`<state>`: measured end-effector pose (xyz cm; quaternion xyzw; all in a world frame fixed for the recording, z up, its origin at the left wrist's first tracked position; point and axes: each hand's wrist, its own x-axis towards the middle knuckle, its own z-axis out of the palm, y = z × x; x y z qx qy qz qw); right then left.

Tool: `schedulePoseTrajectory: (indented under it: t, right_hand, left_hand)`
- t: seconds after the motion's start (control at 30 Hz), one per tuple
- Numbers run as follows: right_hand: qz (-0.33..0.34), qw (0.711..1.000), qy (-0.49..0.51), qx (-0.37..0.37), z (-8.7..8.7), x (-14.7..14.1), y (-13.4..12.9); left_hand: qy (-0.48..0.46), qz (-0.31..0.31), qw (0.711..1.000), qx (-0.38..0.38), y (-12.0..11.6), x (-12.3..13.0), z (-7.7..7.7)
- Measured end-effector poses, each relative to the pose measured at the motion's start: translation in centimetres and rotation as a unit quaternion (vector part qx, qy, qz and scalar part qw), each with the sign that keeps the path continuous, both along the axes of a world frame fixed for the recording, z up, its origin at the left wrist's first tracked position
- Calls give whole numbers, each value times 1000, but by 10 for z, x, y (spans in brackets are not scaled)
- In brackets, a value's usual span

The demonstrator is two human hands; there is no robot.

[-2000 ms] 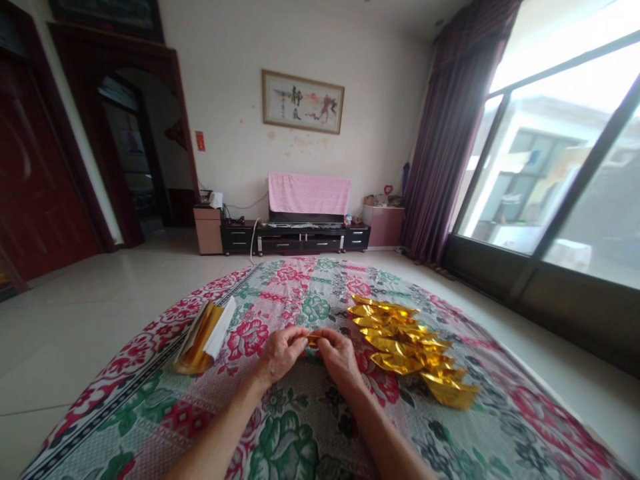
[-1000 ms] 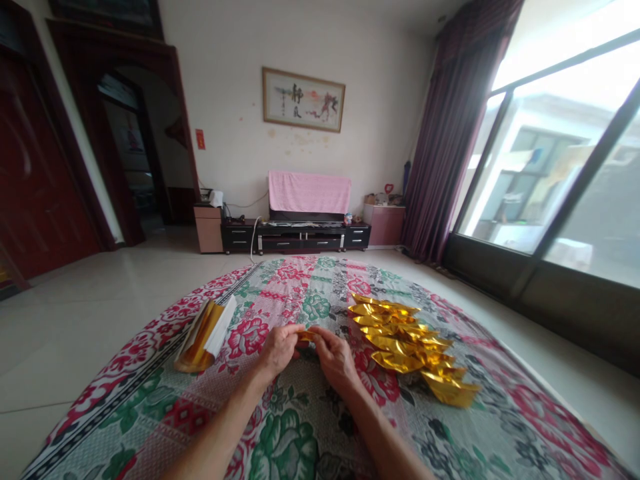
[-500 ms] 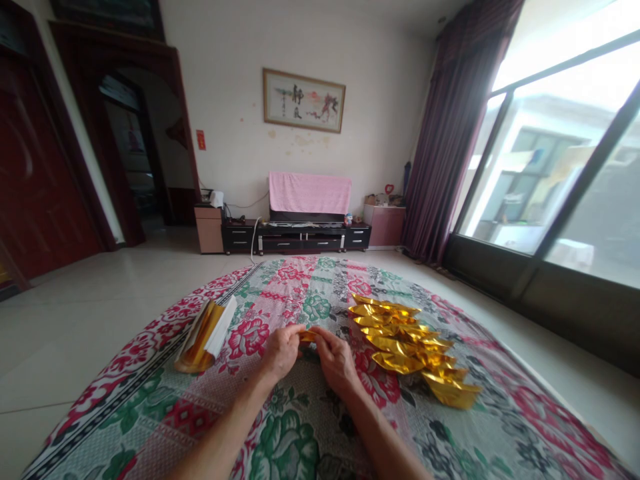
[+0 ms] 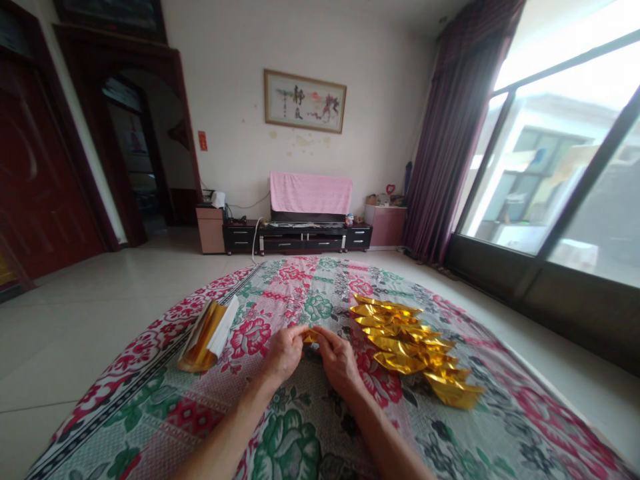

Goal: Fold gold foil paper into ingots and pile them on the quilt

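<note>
Between my two hands is a small piece of folded gold foil paper (image 4: 311, 337), mostly covered by fingers. My left hand (image 4: 285, 352) pinches its left end, and my right hand (image 4: 339, 359) grips the right end, with the thumbs on top. Both hands are held close together above the flowered cloth (image 4: 287, 440). To the right of them several folded gold paper ingots (image 4: 400, 343) lie in overlapping rows. On the left rests a curled stack of gold and white paper sheets (image 4: 207, 337).
The patterned cloth covers a large rounded surface in front of me. Beyond it stand a low black cabinet (image 4: 303, 241) and a screen draped with a pink cloth (image 4: 311, 192). Purple curtains (image 4: 440, 133) and a large window (image 4: 565, 173) are on the right; a red door (image 4: 45, 167) is at left.
Both hands keep hold of the gold foil paper, and its visible part has shifted slightly between the fingers. The whole view has moved very little.
</note>
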<state>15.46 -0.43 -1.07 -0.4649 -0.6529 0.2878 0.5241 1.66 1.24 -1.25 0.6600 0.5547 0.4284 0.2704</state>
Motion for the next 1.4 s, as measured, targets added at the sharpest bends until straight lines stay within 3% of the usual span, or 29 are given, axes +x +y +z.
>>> schedulePoseTrajectory:
  t: [0.3,0.7,0.97,1.4]
  right_hand:
    - [-9,999,40,-11,-5,1,5]
    - [-18,999,28,1,-7,0,6]
    - [6,1000,11,-13,-4,2,6]
    - [-9,1000,-12,7,0,2,1]
  left_hand:
    - [11,-7,1000,-5,-4,4,9]
    - [-92,-51,990,-99,2,2,0]
    - [-96,-44,992,-68,-1,1,3]
    - [-61,-60,993,-77,-2,1,3]
